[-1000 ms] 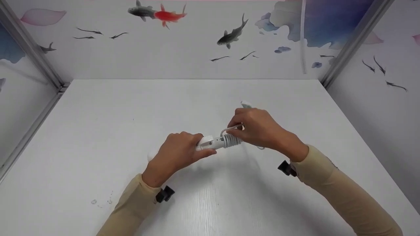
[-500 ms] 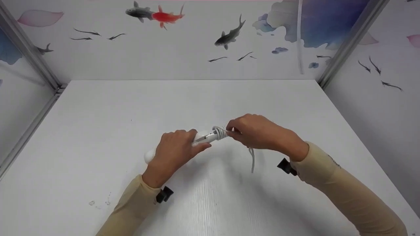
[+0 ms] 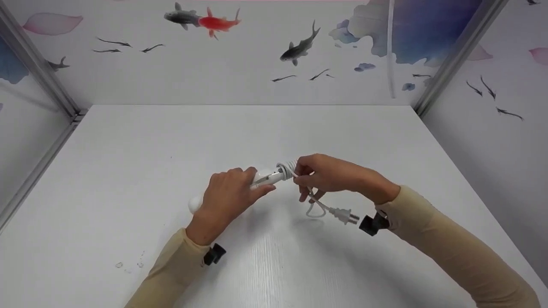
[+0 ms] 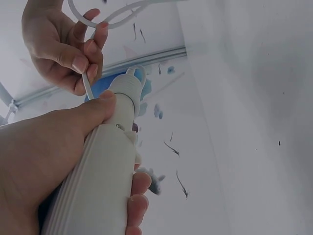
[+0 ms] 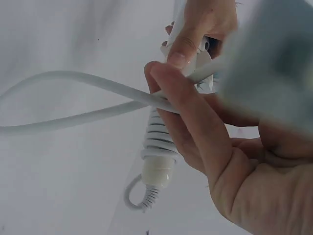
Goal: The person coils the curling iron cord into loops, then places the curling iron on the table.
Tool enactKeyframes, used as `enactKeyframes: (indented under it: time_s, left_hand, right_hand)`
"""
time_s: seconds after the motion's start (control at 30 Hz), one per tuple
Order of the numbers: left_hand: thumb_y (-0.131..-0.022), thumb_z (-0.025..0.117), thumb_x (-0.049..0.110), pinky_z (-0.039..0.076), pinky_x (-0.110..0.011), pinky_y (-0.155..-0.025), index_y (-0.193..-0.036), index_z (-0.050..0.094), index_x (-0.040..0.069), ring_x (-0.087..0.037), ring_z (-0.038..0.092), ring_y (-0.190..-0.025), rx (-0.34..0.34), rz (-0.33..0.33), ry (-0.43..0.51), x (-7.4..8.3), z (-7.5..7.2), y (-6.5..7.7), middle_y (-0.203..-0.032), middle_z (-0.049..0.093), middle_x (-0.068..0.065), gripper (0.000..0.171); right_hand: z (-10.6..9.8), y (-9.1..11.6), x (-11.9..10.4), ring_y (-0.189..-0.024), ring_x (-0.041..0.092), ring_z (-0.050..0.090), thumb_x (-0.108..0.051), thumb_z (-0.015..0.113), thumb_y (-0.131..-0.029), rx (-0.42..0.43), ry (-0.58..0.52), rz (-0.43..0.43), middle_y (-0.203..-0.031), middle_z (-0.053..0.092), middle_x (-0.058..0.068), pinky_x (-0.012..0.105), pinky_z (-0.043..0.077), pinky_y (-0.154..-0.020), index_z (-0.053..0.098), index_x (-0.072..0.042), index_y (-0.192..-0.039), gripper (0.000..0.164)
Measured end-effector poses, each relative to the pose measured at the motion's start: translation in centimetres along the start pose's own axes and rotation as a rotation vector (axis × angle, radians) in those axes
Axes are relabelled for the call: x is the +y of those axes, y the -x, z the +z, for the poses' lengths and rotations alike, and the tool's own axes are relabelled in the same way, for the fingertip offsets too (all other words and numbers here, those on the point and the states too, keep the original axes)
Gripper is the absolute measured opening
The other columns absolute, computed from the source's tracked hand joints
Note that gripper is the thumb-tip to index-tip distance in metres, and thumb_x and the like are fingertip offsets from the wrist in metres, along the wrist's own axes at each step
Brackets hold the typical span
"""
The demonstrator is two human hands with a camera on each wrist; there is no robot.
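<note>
A white, stick-shaped electric appliance is held above the table; its exact kind does not show. My left hand grips its wide, ridged body, thumb lying along the narrower neck. A rounded white end sticks out behind that hand. Several turns of white cord wrap the narrow part. With my right hand I pinch the cord close to these turns. A free loop hangs under the fingers. Beside it dangles the two-pin plug, pointing toward the right wrist.
Both hands work over a white table. Behind it stands a white wall panel printed with fish, and side panels flank it. Black wrist cameras sit under both cuffs.
My right hand has lowered a little and turned, keeping the cord pinched. The plug has swung down into view below it. My left hand and the appliance have shifted slightly left.
</note>
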State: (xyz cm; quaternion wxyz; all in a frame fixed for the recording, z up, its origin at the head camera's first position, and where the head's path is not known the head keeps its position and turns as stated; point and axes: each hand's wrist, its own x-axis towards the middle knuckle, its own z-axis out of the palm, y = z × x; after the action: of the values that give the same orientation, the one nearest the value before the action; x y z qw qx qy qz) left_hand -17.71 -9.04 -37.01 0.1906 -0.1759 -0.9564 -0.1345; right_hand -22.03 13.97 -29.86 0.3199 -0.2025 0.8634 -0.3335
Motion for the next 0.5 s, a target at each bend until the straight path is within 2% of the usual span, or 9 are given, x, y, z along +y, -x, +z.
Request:
enactKeyframes:
  time_s: [0.1,0.2,0.3,0.4,0.5]
  left_hand:
    - [-0.084,0.076,0.052,0.030,-0.027,-0.046,-0.078,0.060,0.009,-0.013,0.033,-0.049,0.040,0.017,-0.004,-0.2,0.1,0.1,-0.056,0.046,-0.002,0.046]
    - [-0.084,0.076,0.051,0.029,-0.027,-0.046,-0.078,0.060,0.009,-0.013,0.033,-0.049,0.059,0.024,-0.004,-0.3,0.0,0.2,-0.056,0.044,-0.002,0.045]
    - [-0.084,0.076,0.050,0.027,-0.026,-0.046,-0.080,0.062,0.008,-0.012,0.032,-0.049,0.066,0.027,-0.008,-0.3,-0.1,0.2,-0.056,0.044,-0.002,0.045]
    - [-0.085,0.076,0.051,0.026,-0.025,-0.046,-0.081,0.063,0.008,-0.011,0.032,-0.049,0.068,0.030,-0.014,-0.4,0.0,0.1,-0.055,0.044,-0.002,0.045]
    - [-0.085,0.076,0.051,0.026,-0.025,-0.046,-0.081,0.063,0.007,-0.011,0.032,-0.050,0.073,0.028,-0.014,-0.5,0.0,0.1,-0.055,0.044,-0.002,0.045]
  right_hand:
    - [0.3,-0.1,0.4,-0.101,0.027,0.074,-0.011,0.052,-0.104,0.023,-0.057,-0.001,-0.105,0.066,0.015,0.038,0.060,-0.083,0.052,0.000,-0.109,0.013]
    - [0.8,-0.2,0.5,-0.105,0.027,0.072,-0.012,0.052,-0.104,0.059,-0.048,-0.004,-0.111,0.065,0.015,0.039,0.058,-0.089,0.051,0.000,-0.110,0.013]
    - [1.2,-0.1,0.4,-0.095,0.020,0.067,-0.013,0.053,-0.103,0.122,0.071,-0.024,-0.106,0.068,0.012,0.034,0.056,-0.084,0.053,-0.003,-0.108,0.012]
    - [1.7,0.1,0.2,-0.081,0.017,0.059,-0.016,0.055,-0.102,0.216,0.226,-0.045,-0.094,0.072,0.006,0.030,0.048,-0.071,0.056,-0.006,-0.104,0.010]
    - [2.1,0.3,0.1,-0.073,0.014,0.057,-0.017,0.059,-0.100,0.304,0.321,-0.066,-0.086,0.072,0.002,0.029,0.043,-0.064,0.059,-0.009,-0.099,0.009]
